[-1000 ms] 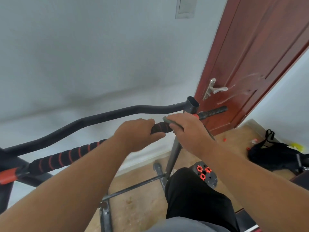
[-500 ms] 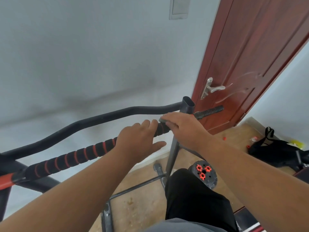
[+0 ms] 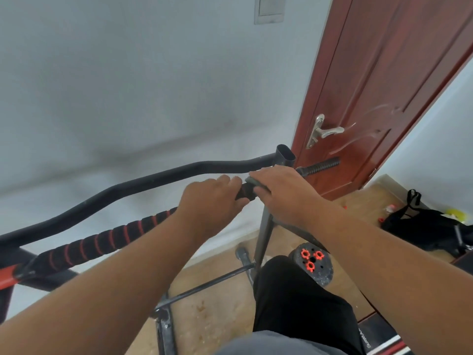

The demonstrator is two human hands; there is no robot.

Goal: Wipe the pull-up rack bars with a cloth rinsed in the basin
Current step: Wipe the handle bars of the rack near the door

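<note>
Cloth (image 3: 252,181) pressed on padded bar (image 3: 107,242) near upright post (image 3: 284,156), right hand (image 3: 284,196) curled over it; left hand (image 3: 210,201) wraps bar just beside, fingers curled round padding; red door (image 3: 371,98) behind

Your arms and what you've got on

Both your forearms are bare all the way up, no sleeves, watch or gloves on your left hand (image 3: 212,198) or right hand (image 3: 286,193). Near the bottom of the view there's a bit of your grey top (image 3: 281,344), plain fabric with no print I can see. Just past it one leg sticks out in black trousers (image 3: 299,295), loose and a bit creased around the knee.
</note>
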